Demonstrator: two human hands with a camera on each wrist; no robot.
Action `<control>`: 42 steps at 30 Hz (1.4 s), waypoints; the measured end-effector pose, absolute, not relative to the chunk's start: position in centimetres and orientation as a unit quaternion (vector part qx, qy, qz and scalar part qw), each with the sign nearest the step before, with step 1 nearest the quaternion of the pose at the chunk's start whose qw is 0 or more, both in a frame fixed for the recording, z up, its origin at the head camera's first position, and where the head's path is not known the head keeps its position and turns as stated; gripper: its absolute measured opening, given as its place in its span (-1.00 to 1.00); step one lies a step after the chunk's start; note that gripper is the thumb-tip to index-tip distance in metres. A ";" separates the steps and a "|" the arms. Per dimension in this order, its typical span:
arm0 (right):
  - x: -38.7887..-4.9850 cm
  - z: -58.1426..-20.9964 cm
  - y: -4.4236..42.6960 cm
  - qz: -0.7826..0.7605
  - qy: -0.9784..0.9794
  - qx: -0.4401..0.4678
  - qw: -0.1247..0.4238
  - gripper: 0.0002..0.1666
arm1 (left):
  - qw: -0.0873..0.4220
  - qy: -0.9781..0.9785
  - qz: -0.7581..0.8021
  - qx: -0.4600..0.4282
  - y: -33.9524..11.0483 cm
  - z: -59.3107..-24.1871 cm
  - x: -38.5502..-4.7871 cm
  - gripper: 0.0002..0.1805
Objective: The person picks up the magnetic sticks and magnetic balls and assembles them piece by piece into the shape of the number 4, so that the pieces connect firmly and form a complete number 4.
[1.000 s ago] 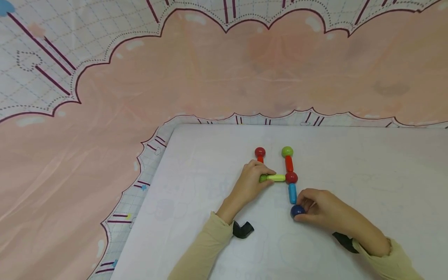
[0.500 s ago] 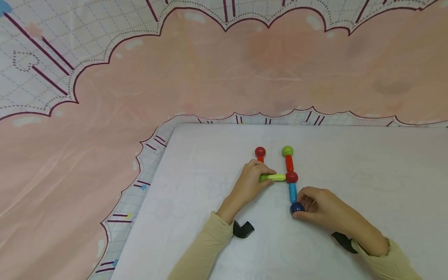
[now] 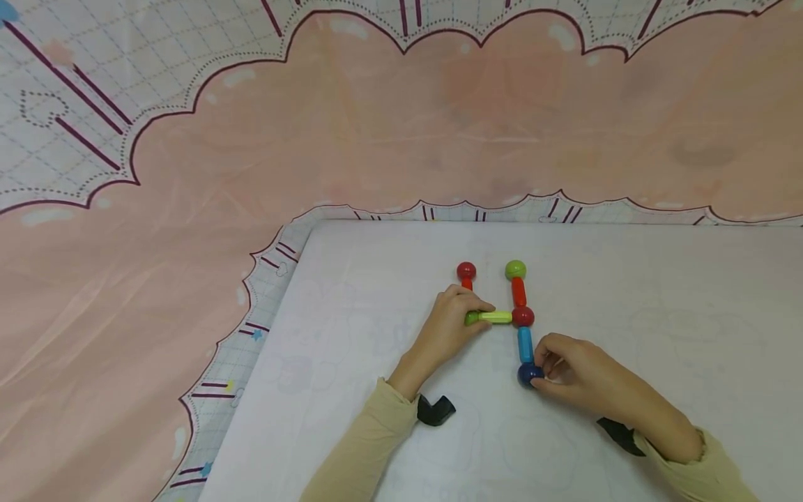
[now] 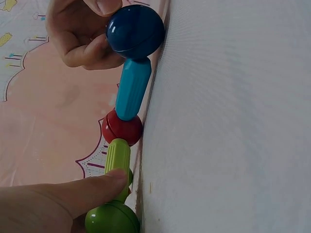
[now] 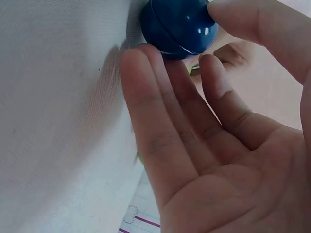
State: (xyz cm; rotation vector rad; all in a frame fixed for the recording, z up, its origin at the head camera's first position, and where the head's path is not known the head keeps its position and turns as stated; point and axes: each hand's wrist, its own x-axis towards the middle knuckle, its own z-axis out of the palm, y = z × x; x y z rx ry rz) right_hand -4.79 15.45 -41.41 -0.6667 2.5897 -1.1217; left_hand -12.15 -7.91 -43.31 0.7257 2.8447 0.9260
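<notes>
A figure of colored balls and magnetic-looking rods lies on the white surface in the head view. My left hand (image 3: 447, 321) pinches the yellow-green rod (image 3: 499, 317) near a green ball (image 4: 112, 218), its thumb on the rod. That rod meets a red ball (image 3: 523, 316). A red rod (image 3: 518, 291) and a light green ball (image 3: 516, 270) extend beyond it; a blue rod (image 3: 525, 345) extends nearer. Touching the blue rod's near end is a dark blue ball (image 3: 529, 375), held by my right hand (image 3: 583, 369) between thumb and fingers. Another red ball (image 3: 466, 270) tops a red rod partly hidden behind my left hand.
The white tabletop (image 3: 659, 300) stretches around the figure, with its far edge beyond the balls. A peach patterned cloth (image 3: 389, 125) lies past the edge. Black pieces (image 3: 436, 411) show at both wrists.
My right hand has brought the dark blue ball up against the blue rod's near end, closing a small gap, then shifted slightly left. My left hand stays in place on the yellow-green rod.
</notes>
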 end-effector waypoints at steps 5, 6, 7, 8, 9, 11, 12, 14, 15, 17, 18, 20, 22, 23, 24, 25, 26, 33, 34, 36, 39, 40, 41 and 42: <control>-4.8 -41.1 15.2 -0.374 0.892 -0.208 0.149 -0.68 | 0.033 0.925 0.298 0.235 -7.9 -43.2 -12.2 -0.75; -4.8 -41.0 15.1 -0.371 0.893 -0.205 0.152 -0.67 | 0.034 0.925 0.297 0.236 -7.9 -43.2 -12.2 -0.75; -4.7 -41.0 15.1 -0.367 0.895 -0.202 0.154 -0.67 | 0.034 0.925 0.298 0.236 -7.9 -43.2 -12.2 -0.75; -4.7 -41.0 15.0 -0.365 0.896 -0.200 0.157 -0.66 | 0.034 0.925 0.297 0.236 -7.9 -43.2 -12.2 -0.75; -4.7 -40.9 15.0 -0.361 0.897 -0.199 0.156 -0.66 | 0.034 0.924 0.298 0.236 -7.9 -43.2 -12.2 -0.75; -4.6 -40.9 14.9 -0.356 0.900 -0.200 0.153 -0.65 | 0.033 0.925 0.295 0.237 -7.9 -43.2 -12.2 -0.75; -4.6 -40.8 14.8 -0.354 0.901 -0.199 0.152 -0.65 | 0.033 0.925 0.295 0.237 -8.0 -43.2 -12.2 -0.75; -4.5 -40.8 14.7 -0.351 0.903 -0.199 0.149 -0.63 | 0.033 0.925 0.293 0.238 -8.0 -43.2 -12.3 -0.75; -4.5 -40.8 14.7 -0.348 0.904 -0.199 0.146 -0.62 | 0.034 0.926 0.292 0.238 -7.9 -43.2 -12.3 -0.75; -4.4 -40.8 14.7 -0.342 0.907 -0.199 0.142 -0.60 | 0.035 0.926 0.291 0.239 -7.9 -43.2 -12.3 -0.75; -4.4 -40.8 14.7 -0.338 0.909 -0.199 0.139 -0.60 | 0.036 0.926 0.291 0.238 -7.9 -43.2 -12.3 -0.75; -4.3 -40.8 14.7 -0.332 0.912 -0.200 0.132 -0.59 | 0.037 0.926 0.292 0.238 -7.9 -43.1 -12.3 -0.75; -4.3 -40.8 14.6 -0.330 0.914 -0.199 0.126 -0.58 | 0.037 0.926 0.292 0.237 -7.9 -43.1 -12.4 -0.75; -4.2 -40.8 14.6 -0.330 0.915 -0.200 0.122 -0.57 | 0.038 0.926 0.292 0.236 -7.9 -43.1 -12.4 -0.75; -4.2 -40.8 14.6 -0.329 0.915 -0.202 0.116 -0.57 | 0.039 0.926 0.292 0.235 -7.9 -43.1 -12.4 -0.75; -4.1 -40.8 14.6 -0.329 0.915 -0.204 0.111 -0.56 | 0.040 0.926 0.293 0.234 -7.9 -43.0 -12.4 -0.74; -4.1 -40.8 14.6 -0.329 0.916 -0.205 0.107 -0.56 | 0.042 0.927 0.293 0.232 -7.9 -43.0 -12.4 -0.74; -4.2 -40.6 14.6 -0.322 0.918 -0.207 0.104 -0.55 | 0.047 0.927 0.293 0.229 -8.0 -42.7 -12.4 -0.74; -4.2 -40.6 14.6 -0.322 0.918 -0.206 0.106 -0.55 | 0.047 0.927 0.293 0.230 -8.0 -42.7 -12.4 -0.74; -4.3 -40.5 14.7 -0.321 0.918 -0.206 0.110 -0.55 | 0.046 0.926 0.293 0.232 -8.0 -42.6 -12.4 -0.74; -4.3 -40.4 14.7 -0.321 0.917 -0.204 0.117 -0.55 | 0.047 0.925 0.295 0.234 -8.0 -42.6 -12.4 -0.74; -4.3 -40.4 14.7 -0.322 0.917 -0.203 0.120 -0.55 | 0.048 0.925 0.296 0.234 -8.0 -42.6 -12.4 -0.74; -4.4 -40.4 14.7 -0.322 0.917 -0.202 0.123 -0.56 | 0.049 0.924 0.297 0.234 -8.0 -42.5 -12.4 -0.74; -4.4 -40.3 14.7 -0.322 0.916 -0.201 0.126 -0.56 | 0.049 0.924 0.298 0.234 -8.0 -42.5 -12.4 -0.73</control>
